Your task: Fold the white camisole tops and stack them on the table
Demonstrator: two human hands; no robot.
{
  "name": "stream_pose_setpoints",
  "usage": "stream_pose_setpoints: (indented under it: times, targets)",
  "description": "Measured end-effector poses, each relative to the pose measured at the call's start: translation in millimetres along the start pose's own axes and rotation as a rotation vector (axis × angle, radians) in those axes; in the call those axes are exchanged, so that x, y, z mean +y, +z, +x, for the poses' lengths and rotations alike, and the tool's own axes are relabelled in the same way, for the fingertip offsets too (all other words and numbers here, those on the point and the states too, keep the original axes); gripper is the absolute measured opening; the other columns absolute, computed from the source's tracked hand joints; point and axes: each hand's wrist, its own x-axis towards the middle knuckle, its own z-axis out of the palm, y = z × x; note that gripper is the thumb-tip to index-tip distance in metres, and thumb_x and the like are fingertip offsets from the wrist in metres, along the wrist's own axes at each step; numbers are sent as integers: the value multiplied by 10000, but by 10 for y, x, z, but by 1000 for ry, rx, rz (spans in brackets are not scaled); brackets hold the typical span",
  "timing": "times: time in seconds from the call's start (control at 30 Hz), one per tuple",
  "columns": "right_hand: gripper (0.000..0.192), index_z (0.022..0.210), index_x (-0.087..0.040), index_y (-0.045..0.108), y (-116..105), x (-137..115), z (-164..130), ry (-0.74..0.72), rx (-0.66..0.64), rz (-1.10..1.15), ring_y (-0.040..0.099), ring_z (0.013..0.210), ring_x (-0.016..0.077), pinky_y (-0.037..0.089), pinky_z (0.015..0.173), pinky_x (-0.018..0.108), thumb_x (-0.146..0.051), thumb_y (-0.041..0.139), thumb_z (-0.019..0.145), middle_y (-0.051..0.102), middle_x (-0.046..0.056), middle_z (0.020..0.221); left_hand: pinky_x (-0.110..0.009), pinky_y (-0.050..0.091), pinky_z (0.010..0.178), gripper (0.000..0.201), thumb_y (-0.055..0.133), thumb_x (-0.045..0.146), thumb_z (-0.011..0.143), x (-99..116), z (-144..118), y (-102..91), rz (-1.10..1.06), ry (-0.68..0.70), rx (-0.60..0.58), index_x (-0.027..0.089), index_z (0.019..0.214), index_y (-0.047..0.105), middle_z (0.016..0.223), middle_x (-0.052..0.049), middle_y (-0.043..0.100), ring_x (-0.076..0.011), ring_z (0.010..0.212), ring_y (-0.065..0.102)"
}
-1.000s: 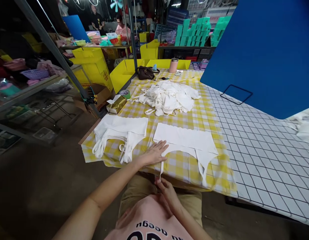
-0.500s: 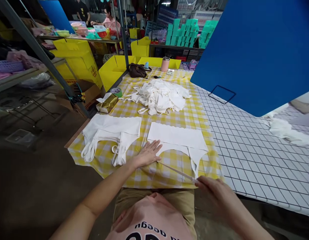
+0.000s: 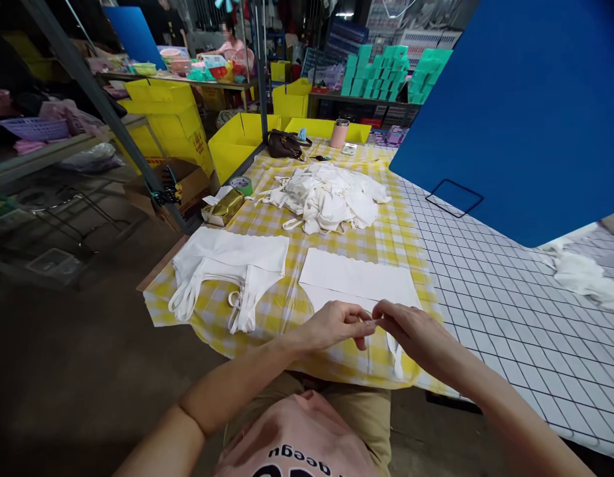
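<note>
A white strappy top (image 3: 359,275) lies flat on the yellow checked tablecloth in front of me, its scalloped edge facing away. My left hand (image 3: 344,324) and my right hand (image 3: 399,326) meet above its near side, fingertips pinched together. Between them shows a short bit of thin white strap (image 3: 379,322); the fingers hide the rest of it. Another strap loop (image 3: 396,358) hangs down below my right hand. To the left, several similar tops are stacked in a neat layered pile (image 3: 237,252) with straps towards me.
A loose heap of white garments (image 3: 331,195) lies farther back. Green tape (image 3: 242,185), a gold packet (image 3: 224,207), a dark bag (image 3: 285,144) and a pink flask (image 3: 339,134) stand around it. A large blue board (image 3: 515,119) rises over the grid-patterned cloth (image 3: 485,298) at right.
My left hand has lifted off the top, where it lay flat, and moved right. My right hand, which was pulling the strap out towards me, has come up to meet it.
</note>
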Motion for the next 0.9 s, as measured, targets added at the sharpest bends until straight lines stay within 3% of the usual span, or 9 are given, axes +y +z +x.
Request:
stream_pose_setpoints:
  times: [0.1,0.27,0.4,0.53,0.7,0.9]
  targets:
    - [140,877,-218,507,94,63,55,-15,31,18,612,664,174,422,541,260,-168,376,876,657,33,758,-250,422,685,407,594,519,743,-62,13,14,-110,-66,82,118,811,617,518,5,599,-115,564,568]
    - [194,1001,-199,528,369,159,125,-167,107,-8,601,835,198,466,688,313,-145,453,830,631,73,936,-228,397,652,366,616,491,716,-106,-14,-4,-206,-97,146,127,755,595,473,21,581,-96,511,542]
    - [168,870,-191,601,590,155,205,-184,254,-141,550,812,212,437,658,315,-135,449,826,593,95,942,-206,347,550,360,609,488,705,-85,-16,-8,-198,-146,184,129,698,589,450,21,569,-73,449,464]
    - [238,772,-178,622,750,144,266,-146,344,-203,503,714,199,399,610,294,-125,403,847,559,86,784,-197,286,479,352,609,471,694,-82,-1,-50,-170,-176,206,124,645,583,440,13,571,-61,423,409]
    - [193,879,-160,601,917,161,317,-157,338,-87,543,719,186,402,613,269,-164,410,850,579,65,770,-196,281,433,348,588,451,723,-128,25,-117,-156,-185,180,107,681,620,467,0,592,-56,383,388]
    - [165,805,-165,563,955,178,364,27,344,210,507,573,143,370,541,245,-205,404,798,577,26,661,-196,363,490,418,542,508,770,-163,37,-196,-74,-169,70,108,731,656,500,-8,598,-75,448,457]
